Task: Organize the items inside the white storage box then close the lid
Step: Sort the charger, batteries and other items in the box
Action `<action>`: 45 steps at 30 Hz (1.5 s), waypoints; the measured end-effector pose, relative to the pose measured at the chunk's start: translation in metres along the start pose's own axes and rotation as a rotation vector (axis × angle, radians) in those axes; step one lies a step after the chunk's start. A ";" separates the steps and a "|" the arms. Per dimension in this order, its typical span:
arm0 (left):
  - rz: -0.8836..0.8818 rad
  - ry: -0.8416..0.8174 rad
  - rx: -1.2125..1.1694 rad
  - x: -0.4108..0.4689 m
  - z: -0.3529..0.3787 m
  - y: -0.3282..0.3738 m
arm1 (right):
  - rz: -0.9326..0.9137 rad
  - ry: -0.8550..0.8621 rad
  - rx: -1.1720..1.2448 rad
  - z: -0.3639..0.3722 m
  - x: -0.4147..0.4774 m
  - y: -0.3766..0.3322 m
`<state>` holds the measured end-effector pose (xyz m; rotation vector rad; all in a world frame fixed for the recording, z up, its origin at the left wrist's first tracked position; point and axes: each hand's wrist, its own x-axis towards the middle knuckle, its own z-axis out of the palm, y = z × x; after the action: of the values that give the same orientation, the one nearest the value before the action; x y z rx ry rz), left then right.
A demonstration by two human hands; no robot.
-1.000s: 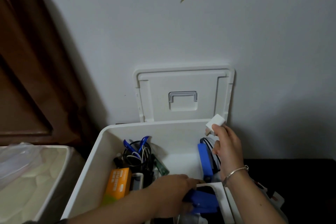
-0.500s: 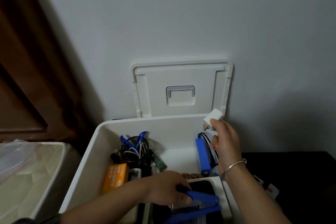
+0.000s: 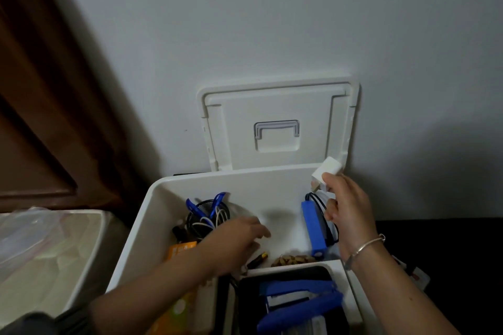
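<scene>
Head view: right hand (image 3: 345, 215) pinches a white charger (image 3: 326, 173) above the far right corner of the white storage box (image 3: 217, 179); left hand (image 3: 236, 236) reaches inside, empty. Charger seems light, rigid, smooth; hold its flat sides

Single view on record: head-worn, wide-angle. It looks forward and steeply down from above the near side of the open white plastic storage box (image 3: 258, 182), facing the pale painted wall (image 3: 272, 22) where the white plastic lid (image 3: 272, 109) stands upright. Range is close: both forearms enter at the bottom edge, the box's near rim is cut off, and the small white plug adapter (image 3: 326, 171) pinched by the right hand (image 3: 345, 212) reads clearly. A brown wooden door (image 3: 40, 90) fills the left margin.
</scene>
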<state>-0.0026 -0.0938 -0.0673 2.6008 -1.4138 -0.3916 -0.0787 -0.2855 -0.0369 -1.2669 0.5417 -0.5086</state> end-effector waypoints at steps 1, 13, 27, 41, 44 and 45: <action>0.014 -0.030 0.037 0.004 0.000 -0.008 | -0.003 -0.002 -0.007 -0.001 0.000 0.001; 0.001 -0.324 0.504 0.022 0.063 -0.035 | 0.025 -0.047 -0.067 0.000 -0.003 0.002; -0.392 -0.061 -0.066 0.041 0.072 -0.023 | 0.020 -0.049 -0.059 0.000 -0.003 0.000; -0.262 -0.309 0.127 0.069 0.078 -0.008 | 0.056 -0.035 -0.044 0.002 0.001 0.001; -0.356 -0.345 0.074 0.067 0.080 -0.012 | 0.063 -0.028 -0.039 0.001 0.003 0.001; -0.381 -0.350 0.059 0.066 0.081 -0.012 | 0.061 -0.024 -0.042 0.001 0.003 0.001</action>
<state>0.0172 -0.1437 -0.1581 2.9591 -1.0096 -0.9045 -0.0758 -0.2866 -0.0384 -1.2911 0.5715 -0.4324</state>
